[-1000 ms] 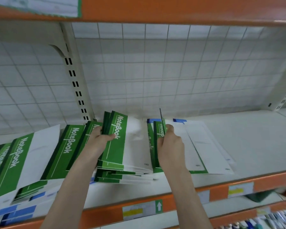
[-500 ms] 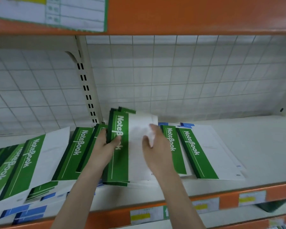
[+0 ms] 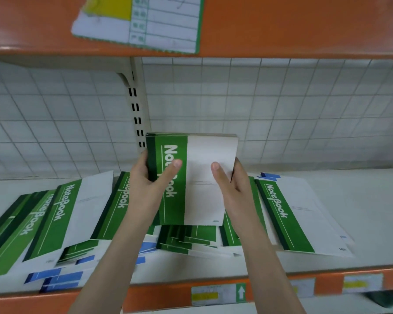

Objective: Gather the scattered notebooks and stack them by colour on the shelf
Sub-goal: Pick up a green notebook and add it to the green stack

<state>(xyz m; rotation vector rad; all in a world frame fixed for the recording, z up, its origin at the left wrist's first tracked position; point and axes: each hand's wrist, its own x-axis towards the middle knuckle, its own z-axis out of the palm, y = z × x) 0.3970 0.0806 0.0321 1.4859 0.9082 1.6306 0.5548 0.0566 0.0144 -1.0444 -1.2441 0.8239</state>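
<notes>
A bundle of green-and-white notebooks (image 3: pixel 197 177) is lifted upright above the shelf (image 3: pixel 361 223). My left hand (image 3: pixel 150 184) grips its green spine edge, thumb on the cover. On the white edge, my right hand (image 3: pixel 232 184) holds the bundle with its thumb on the front. Under the bundle lie more green notebooks (image 3: pixel 188 241) in a loose pile. A green notebook (image 3: pixel 288 214) lies flat to the right, with blue corners (image 3: pixel 270 176) showing behind it. Several green notebooks (image 3: pixel 55 220) fan out at the left, over blue notebooks (image 3: pixel 57 277) near the shelf's front edge.
A white wire-grid back panel (image 3: pixel 281 114) closes the shelf behind, with a slotted upright (image 3: pixel 136 109) behind the bundle. An orange shelf (image 3: pixel 281 26) with a paper label (image 3: pixel 141 21) hangs overhead. Price tags (image 3: pixel 218 293) line the orange front rail.
Both hands have lifted the green bundle off the pile and stood it upright. My right hand moved from the cover to the bundle's white edge. The view tilted upward.
</notes>
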